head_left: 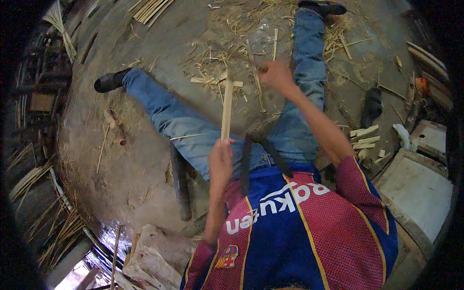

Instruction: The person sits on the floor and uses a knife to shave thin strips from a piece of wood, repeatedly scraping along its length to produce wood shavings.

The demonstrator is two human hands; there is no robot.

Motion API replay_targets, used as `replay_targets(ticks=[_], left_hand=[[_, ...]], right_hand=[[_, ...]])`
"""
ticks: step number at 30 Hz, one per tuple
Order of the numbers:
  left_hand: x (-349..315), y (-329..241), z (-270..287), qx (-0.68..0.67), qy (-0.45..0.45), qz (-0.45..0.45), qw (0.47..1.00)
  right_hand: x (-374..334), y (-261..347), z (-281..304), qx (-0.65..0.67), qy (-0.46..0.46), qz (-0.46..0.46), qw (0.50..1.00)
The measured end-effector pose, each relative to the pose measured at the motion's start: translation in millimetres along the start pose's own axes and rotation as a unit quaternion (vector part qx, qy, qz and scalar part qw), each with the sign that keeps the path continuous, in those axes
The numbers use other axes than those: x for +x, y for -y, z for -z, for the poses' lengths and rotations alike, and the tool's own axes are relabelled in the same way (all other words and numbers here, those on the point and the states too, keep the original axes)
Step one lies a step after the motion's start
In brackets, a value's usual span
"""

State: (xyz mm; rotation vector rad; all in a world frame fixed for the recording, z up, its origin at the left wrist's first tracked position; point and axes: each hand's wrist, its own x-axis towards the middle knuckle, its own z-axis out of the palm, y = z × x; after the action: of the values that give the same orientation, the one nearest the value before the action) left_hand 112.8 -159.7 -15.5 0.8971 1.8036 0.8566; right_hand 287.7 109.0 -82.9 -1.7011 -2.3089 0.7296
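My left hand [221, 162] is closed around the lower end of a pale split-bamboo strip [226, 108], which points away from me between my spread legs. My right hand [278, 77] is raised beyond the strip's right side, fingers curled. A dark, motion-blurred shape sticks out from its left side, too smeared to name. Past the strip's far end, a short flat bamboo piece [203, 80] lies crosswise on the floor among curly shavings [212, 55]. Another thin thin-cut stick [188, 137] rests across my left thigh.
Cut bamboo pieces [365, 137] lie in a pile by my right hip, near a dark sandal [372, 107] and a pale board [415, 188]. A bundle of strips [151, 10] is at the far left. A dark wooden leg [180, 186] stands beside my left thigh.
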Motion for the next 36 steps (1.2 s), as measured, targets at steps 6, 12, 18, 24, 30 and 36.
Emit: replay_targets(ticks=[6, 12, 18, 24, 30, 36], left_hand=[[-9.7, -18.8, 5.6, 0.013, -0.002, 0.005, 1.0], [-35.2, 4.2, 19.1, -0.137, 0.06, 0.121, 0.981], [-1.6, -12.4, 5.8, -0.338, 0.079, 0.12, 0.93], [-7.6, -12.1, 9.6, -0.259, 0.059, 0.117, 0.957], [-22.3, -12.3, 15.3, -0.225, 0.057, 0.103, 0.967], [-30.6, 5.9, 9.2, -0.247, 0.047, 0.139, 0.958]], right_hand=[[-53.7, 35.2, -33.2, 0.017, 0.025, 0.05, 0.998], [4.5, 5.4, 8.1, 0.136, -0.035, -0.089, 0.986], [-52.3, 37.6, -19.9, 0.058, 0.05, 0.028, 0.997], [-83.6, 44.9, -45.6, 0.061, 0.09, 0.082, 0.991], [-24.4, 23.3, -54.0, 0.093, 0.097, -0.081, 0.988], [12.4, -21.9, -33.8, 0.084, -0.041, -0.091, 0.991]])
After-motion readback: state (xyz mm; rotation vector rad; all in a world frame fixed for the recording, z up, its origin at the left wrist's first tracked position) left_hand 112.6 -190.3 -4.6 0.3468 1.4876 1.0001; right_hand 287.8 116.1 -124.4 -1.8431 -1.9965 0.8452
